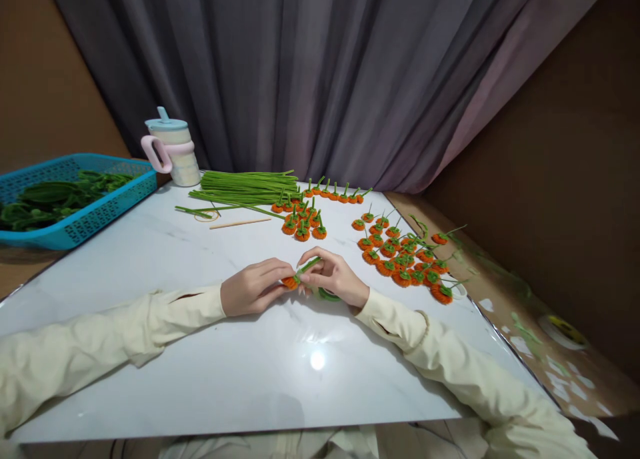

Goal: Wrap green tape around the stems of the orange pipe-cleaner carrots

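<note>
Cream sleeves (90, 349) cross the near part of the counter (200, 379). From left to right: a blue basket (110, 212) holds green leaves (55, 195), and a lidded cup (185, 169) stands just beyond it. Next lie a bundle of loose stems (247, 185) and a thin stick (240, 224). The left hand (257, 287) grips an orange piece (291, 283) at the counter's middle; behind are thick-stemmed pieces (302, 234). The right hand (337, 277) pinches the green stem (310, 265) at the orange piece's top. Beneath this hand shows a partly hidden green roll (327, 295), perhaps tape. Farther right lie thin-stemmed pieces (401, 277) in a cluster. The step in hand appears to be fixing stem to orange piece; the join is too small to read. The next move seems to call for a steady left grip and fine right-hand turning.
</note>
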Tool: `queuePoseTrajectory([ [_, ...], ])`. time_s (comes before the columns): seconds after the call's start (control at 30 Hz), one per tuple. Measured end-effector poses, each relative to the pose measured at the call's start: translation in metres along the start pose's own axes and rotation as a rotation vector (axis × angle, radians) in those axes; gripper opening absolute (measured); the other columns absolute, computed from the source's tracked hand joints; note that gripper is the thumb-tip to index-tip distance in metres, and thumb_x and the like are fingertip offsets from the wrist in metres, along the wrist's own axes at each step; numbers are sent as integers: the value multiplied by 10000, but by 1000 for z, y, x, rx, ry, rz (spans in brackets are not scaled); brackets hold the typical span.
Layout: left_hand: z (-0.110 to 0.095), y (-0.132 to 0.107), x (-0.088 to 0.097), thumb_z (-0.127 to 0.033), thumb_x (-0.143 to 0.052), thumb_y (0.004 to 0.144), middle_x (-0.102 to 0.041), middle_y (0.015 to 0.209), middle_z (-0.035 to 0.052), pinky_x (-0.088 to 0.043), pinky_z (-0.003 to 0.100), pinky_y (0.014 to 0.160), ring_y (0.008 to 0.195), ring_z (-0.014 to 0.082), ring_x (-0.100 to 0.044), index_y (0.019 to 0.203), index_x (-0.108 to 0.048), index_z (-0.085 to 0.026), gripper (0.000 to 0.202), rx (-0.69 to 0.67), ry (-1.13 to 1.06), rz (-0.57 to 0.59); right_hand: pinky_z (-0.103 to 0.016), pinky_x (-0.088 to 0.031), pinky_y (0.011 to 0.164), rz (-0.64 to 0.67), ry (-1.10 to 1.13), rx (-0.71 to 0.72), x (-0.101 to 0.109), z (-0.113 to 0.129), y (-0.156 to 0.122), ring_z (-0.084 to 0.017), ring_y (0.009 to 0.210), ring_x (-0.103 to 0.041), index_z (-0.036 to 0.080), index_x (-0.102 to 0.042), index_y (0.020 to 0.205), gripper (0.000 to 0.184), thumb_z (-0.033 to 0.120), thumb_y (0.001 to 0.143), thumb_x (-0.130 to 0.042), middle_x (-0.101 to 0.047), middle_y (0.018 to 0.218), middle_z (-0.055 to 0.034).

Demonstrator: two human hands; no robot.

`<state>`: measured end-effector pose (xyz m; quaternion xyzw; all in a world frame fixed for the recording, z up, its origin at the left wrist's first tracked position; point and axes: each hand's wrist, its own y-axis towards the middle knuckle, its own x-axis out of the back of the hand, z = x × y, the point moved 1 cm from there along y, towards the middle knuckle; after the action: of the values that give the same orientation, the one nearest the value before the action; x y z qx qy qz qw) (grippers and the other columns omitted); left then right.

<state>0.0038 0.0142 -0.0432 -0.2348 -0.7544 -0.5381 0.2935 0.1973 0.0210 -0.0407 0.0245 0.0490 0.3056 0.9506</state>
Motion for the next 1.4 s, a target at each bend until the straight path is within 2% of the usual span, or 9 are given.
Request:
queuePoseTrajectory([
  [0.13,1,-1,0,-123,-446,875,-613,923,122,-516,317,732,862,191,-570,1098,-482,-137,226,0,0,6,-224,-460,520,-10,15,3,2,-2,1,-97,506,-580,153,-542,812,285,327,679,-724,-653,634,-3],
  [0.47,-1,0,0,-84,-449,834,-605,945,129,-499,350,787,901,207,-557,1118,-475,-126,289,25,-29,16,-219,-462,539,-56,6,-33,0,2,-1,-88,510,-571,125,-592,755,243,299,662,-735,-672,632,-24],
  [0.6,-1,2,1,-84,-460,829,-601,942,136,-495,325,772,894,201,-556,1090,-511,-119,269,32,-67,-13,-216,-461,535,-52,3,-39,0,2,-1,-91,508,-572,120,-605,739,236,302,661,-735,-674,631,-30],
  [0.67,-1,3,2,-99,-473,832,-601,919,122,-488,298,752,866,185,-559,1048,-543,-122,228,88,-145,-13,-210,-457,527,-46,6,-49,0,2,-1,-89,501,-571,116,-609,738,234,301,665,-732,-671,619,-30],
  [0.77,2,4,3,-143,-527,815,-602,879,91,-467,272,731,803,160,-562,953,-585,-126,150,245,-318,42,-211,-459,511,-16,10,-85,0,1,-2,-91,475,-571,108,-610,738,249,315,665,-728,-660,584,-24],
  [0.93,8,7,3,-252,-644,724,-577,819,43,-460,245,676,737,142,-548,859,-582,-120,198,675,-769,154,-221,-475,520,9,42,-122,0,2,-2,-100,467,-585,103,-614,739,257,311,652,-737,-654,561,-19],
  [1.0,8,9,4,-258,-674,689,-560,778,20,-448,234,654,707,130,-525,846,-582,-120,229,794,-897,170,-225,-476,525,18,73,-129,1,2,-2,-105,471,-591,104,-616,736,251,301,646,-743,-654,557,-19],
  [1.13,7,12,5,-226,-693,660,-532,729,-3,-422,220,635,678,115,-492,833,-590,-120,227,867,-992,170,-235,-477,543,37,111,-131,2,2,-1,-110,485,-598,105,-626,738,223,280,655,-737,-659,564,-22],
  [1.4,8,10,4,-202,-693,661,-532,751,0,-409,217,631,688,116,-490,852,-575,-123,237,846,-1037,158,-234,-447,591,72,96,-126,3,6,-3,-115,537,-607,103,-644,770,171,256,709,-693,-664,578,-25],
])
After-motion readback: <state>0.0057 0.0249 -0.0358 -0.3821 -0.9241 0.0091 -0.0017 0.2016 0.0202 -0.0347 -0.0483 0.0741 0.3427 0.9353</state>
